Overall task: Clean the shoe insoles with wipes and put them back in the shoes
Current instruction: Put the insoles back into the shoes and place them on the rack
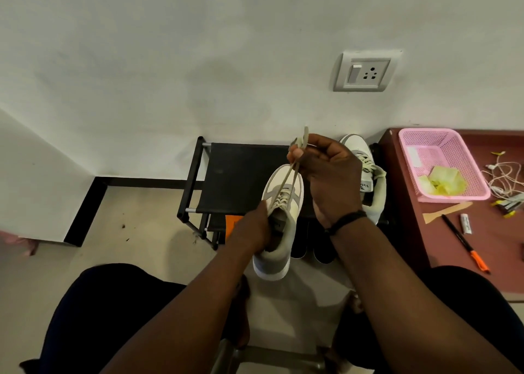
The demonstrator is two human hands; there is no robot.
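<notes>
Two bare hands work on one cream-and-grey sneaker (pixel 279 226), held in the air in front of a black shoe rack (pixel 241 180) with its toe pointing away from the person and its heel nearest the lap. The left hand (pixel 252 229) grips the sneaker at the collar, its fingers curled into the opening beside the tongue. The right hand (pixel 326 172) is raised above the toe, thumb and fingers pinching both lace ends (pixel 300 144), so that the laces run taut from the eyelets up to the fingertips. A dark band (pixel 346 222) circles the right wrist. The second sneaker (pixel 360 161) of the pair rests on the rack's top shelf, partly hidden behind the right hand, with a pale insole (pixel 378 200) lying just beside it and hanging over the shelf edge. Whether an insole sits inside the held sneaker cannot be told. Dark shoes (pixel 312 246) stand on a lower level of the rack. To the right, a maroon table (pixel 496 246) bears a pink plastic basket (pixel 453 146) with crumpled yellowish wipes (pixel 442 180) inside, a white cable (pixel 504 175), a pen with an orange cap (pixel 465 243) and a small white tube (pixel 466 223). A wall socket (pixel 365 71) is set in the white wall above.
</notes>
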